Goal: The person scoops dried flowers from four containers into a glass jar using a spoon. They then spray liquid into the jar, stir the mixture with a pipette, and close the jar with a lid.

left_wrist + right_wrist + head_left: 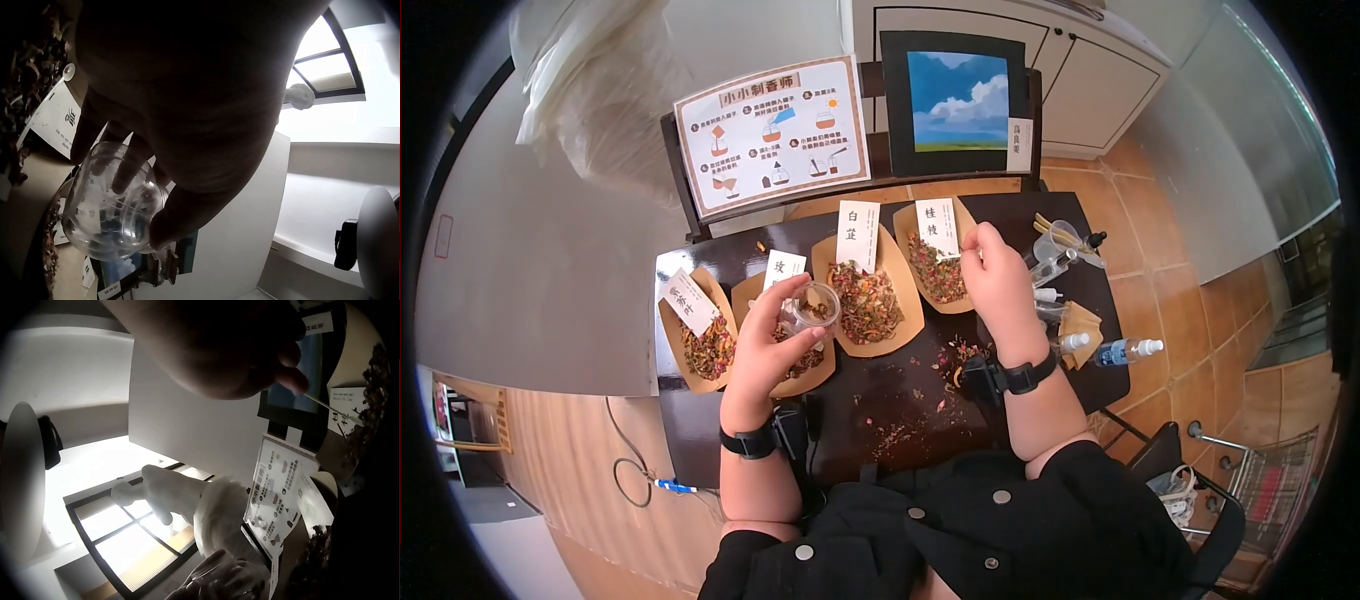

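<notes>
My left hand [770, 345] grips a clear jar [816, 304], fingers on one side and thumb on the other. A few dried bits show through its mouth. In the left wrist view the jar [115, 206] is tilted. My right hand [1000, 275] is at the right paper tray [968, 215], which holds dried herbs [940, 280] and a white label card [937, 228]. From its fingertips a thin stick [325, 405] runs down toward the herbs; the far end is hidden.
Three more labelled herb trays [913, 300] line the dark table [840, 440]. Loose herb crumbs [900, 435] lie near the front. Spray bottles [1128, 351] and clear cups [1055, 240] stand at the right. An instruction board [772, 135] and framed picture [960, 100] stand behind.
</notes>
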`<act>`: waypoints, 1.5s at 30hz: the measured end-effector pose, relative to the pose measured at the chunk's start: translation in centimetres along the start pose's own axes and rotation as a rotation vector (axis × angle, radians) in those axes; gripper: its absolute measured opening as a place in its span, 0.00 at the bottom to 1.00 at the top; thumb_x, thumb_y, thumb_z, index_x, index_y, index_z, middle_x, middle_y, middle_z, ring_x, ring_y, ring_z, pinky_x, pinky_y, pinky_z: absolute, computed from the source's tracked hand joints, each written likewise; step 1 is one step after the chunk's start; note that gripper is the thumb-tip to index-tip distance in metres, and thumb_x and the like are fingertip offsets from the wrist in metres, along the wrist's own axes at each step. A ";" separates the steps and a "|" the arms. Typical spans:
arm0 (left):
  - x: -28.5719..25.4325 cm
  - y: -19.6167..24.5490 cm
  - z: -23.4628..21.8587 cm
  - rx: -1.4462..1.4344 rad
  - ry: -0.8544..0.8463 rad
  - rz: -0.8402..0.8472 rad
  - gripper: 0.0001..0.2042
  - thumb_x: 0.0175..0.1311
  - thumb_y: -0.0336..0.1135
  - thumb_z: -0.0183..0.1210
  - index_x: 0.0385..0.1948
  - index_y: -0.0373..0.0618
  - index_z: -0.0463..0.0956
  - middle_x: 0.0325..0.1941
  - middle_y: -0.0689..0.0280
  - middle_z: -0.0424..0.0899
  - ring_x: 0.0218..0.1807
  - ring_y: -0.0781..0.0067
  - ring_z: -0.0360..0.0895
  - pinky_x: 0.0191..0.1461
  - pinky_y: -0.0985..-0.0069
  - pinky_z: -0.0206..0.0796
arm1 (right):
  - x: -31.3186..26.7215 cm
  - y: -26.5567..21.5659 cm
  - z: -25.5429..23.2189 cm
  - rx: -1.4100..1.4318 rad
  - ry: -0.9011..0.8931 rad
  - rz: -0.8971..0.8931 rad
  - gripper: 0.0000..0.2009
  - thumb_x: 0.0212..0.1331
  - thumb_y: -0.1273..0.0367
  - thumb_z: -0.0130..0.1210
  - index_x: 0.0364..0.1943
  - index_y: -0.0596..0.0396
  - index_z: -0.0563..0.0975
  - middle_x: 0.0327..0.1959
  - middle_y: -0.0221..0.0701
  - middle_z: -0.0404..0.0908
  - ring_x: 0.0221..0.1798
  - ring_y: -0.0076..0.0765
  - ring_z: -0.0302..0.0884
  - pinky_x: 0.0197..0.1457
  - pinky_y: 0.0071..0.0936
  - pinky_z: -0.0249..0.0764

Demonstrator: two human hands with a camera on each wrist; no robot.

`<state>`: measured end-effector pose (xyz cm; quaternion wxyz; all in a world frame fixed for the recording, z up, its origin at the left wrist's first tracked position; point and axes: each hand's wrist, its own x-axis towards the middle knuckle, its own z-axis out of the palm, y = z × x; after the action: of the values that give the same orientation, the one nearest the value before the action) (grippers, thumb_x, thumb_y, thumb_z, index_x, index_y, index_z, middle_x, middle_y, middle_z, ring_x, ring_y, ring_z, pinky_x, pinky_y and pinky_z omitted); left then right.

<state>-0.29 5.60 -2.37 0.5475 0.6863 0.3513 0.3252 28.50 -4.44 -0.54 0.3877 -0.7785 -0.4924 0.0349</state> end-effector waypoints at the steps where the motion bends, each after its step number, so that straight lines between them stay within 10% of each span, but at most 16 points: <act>1: 0.0 -0.1 0.0 0.000 0.000 0.001 0.32 0.50 0.27 0.71 0.62 0.44 0.74 0.59 0.60 0.78 0.59 0.66 0.75 0.60 0.71 0.66 | 0.0 0.5 0.4 0.067 0.007 -0.001 0.02 0.63 0.74 0.50 0.38 0.56 0.72 0.23 0.42 0.78 0.28 0.46 0.80 0.32 0.36 0.71; 7: 0.0 -0.2 0.0 0.004 0.005 0.003 0.32 0.50 0.27 0.71 0.62 0.44 0.74 0.59 0.61 0.78 0.58 0.66 0.75 0.59 0.71 0.66 | 0.4 1.7 2.1 0.293 -0.070 0.132 0.03 0.65 0.74 0.47 0.39 0.58 0.72 0.24 0.32 0.80 0.30 0.29 0.81 0.36 0.29 0.74; 11: 0.0 -0.2 0.0 0.028 0.008 0.016 0.31 0.50 0.27 0.70 0.62 0.45 0.74 0.58 0.61 0.78 0.57 0.66 0.75 0.59 0.71 0.66 | 0.6 2.4 3.0 0.431 -0.047 0.138 0.04 0.64 0.73 0.48 0.40 0.58 0.73 0.25 0.39 0.81 0.29 0.42 0.81 0.35 0.37 0.74; 22: -0.1 0.2 0.1 0.019 0.013 -0.009 0.31 0.50 0.26 0.70 0.62 0.45 0.74 0.58 0.60 0.77 0.57 0.65 0.75 0.59 0.70 0.67 | 1.4 4.1 4.2 0.688 -0.119 0.360 0.05 0.64 0.75 0.48 0.42 0.56 0.73 0.29 0.34 0.84 0.22 0.19 0.71 0.26 0.20 0.67; 35: -0.1 0.3 0.0 0.061 0.012 -0.001 0.31 0.50 0.28 0.71 0.61 0.46 0.74 0.57 0.60 0.79 0.57 0.64 0.75 0.58 0.70 0.68 | 1.8 2.7 2.5 1.047 -0.059 0.469 0.05 0.64 0.76 0.46 0.42 0.57 0.70 0.30 0.39 0.84 0.19 0.18 0.66 0.24 0.16 0.62; 45: 0.0 1.2 0.4 0.078 -0.094 0.035 0.32 0.51 0.28 0.71 0.62 0.44 0.73 0.56 0.59 0.79 0.57 0.64 0.75 0.59 0.71 0.67 | -3.0 -3.2 1.5 0.764 -0.309 -0.423 0.05 0.64 0.78 0.51 0.40 0.57 0.76 0.32 0.35 0.84 0.27 0.27 0.76 0.34 0.23 0.72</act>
<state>0.15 5.20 -1.25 0.5305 0.7278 0.3253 0.2882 23.95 -5.24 -0.52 0.5674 -0.4480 -0.6444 0.2494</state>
